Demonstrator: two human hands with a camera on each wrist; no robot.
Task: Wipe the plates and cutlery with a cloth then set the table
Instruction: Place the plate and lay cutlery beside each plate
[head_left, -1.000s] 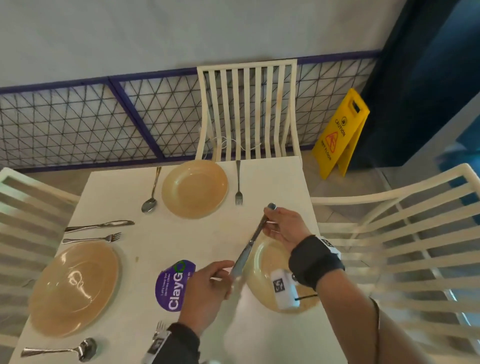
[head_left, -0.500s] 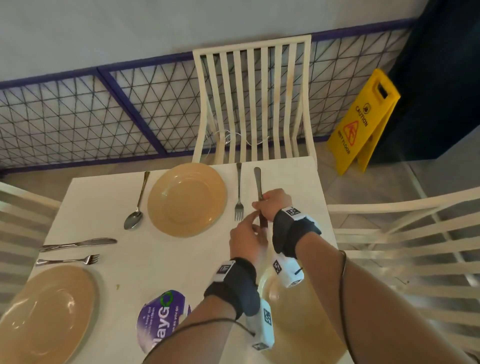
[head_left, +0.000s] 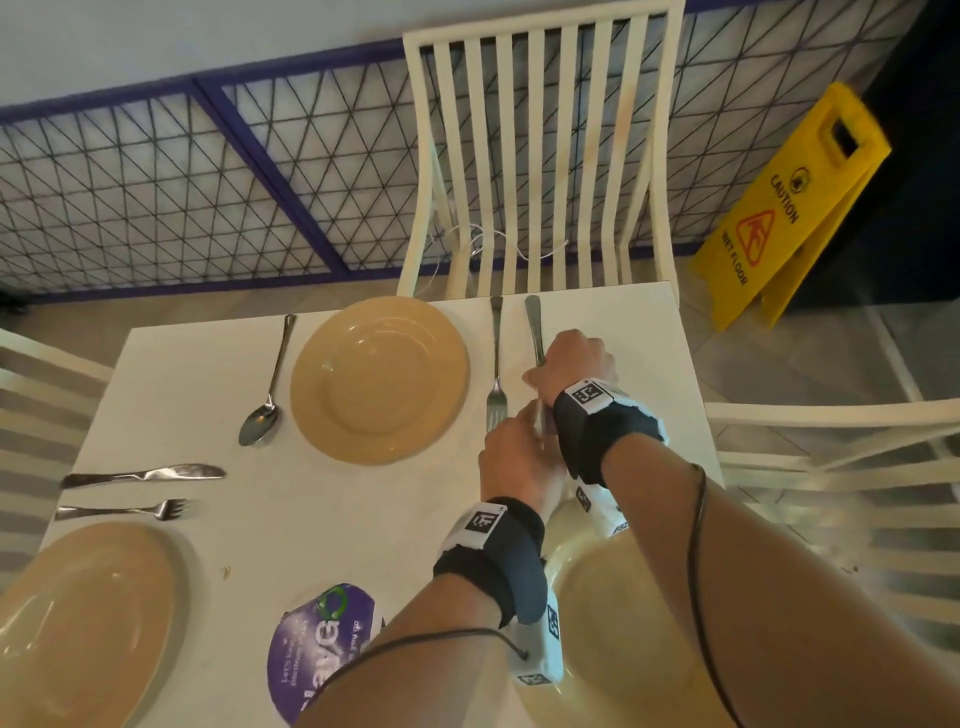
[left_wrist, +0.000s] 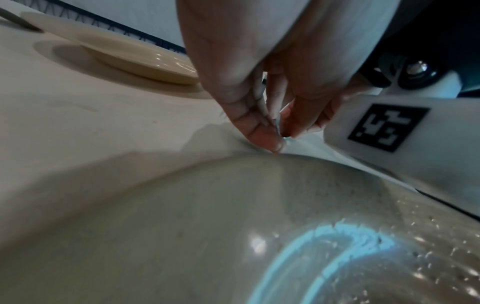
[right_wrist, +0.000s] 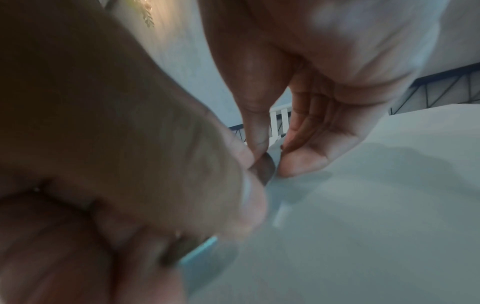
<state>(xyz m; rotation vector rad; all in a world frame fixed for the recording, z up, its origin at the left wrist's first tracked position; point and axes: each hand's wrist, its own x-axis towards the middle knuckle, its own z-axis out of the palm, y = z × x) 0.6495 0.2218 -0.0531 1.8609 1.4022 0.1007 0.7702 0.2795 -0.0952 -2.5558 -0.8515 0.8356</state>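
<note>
A steel knife (head_left: 534, 322) lies lengthwise just right of a fork (head_left: 497, 364), beside the far tan plate (head_left: 379, 379). My right hand (head_left: 543, 371) pinches the knife's middle; in the right wrist view the thumb and fingers close on the knife (right_wrist: 269, 166) just above the white table (right_wrist: 363, 205). My left hand (head_left: 530, 431) pinches the blade end; in the left wrist view its fingertips (left_wrist: 267, 137) meet on the blade at the edge of the near cream plate (left_wrist: 207, 226). No cloth is in view.
A spoon (head_left: 265, 395) lies left of the far plate. At the left are a second knife (head_left: 145, 474), a fork (head_left: 124, 510) and a tan plate (head_left: 78, 623). A purple round sticker (head_left: 322, 644) is near me. White chairs (head_left: 540, 156) surround the table; a yellow floor sign (head_left: 795, 208) stands right.
Both hands carried the knife from over the near plate to the far side, beside the fork. In the last half second they have barely shifted.
</note>
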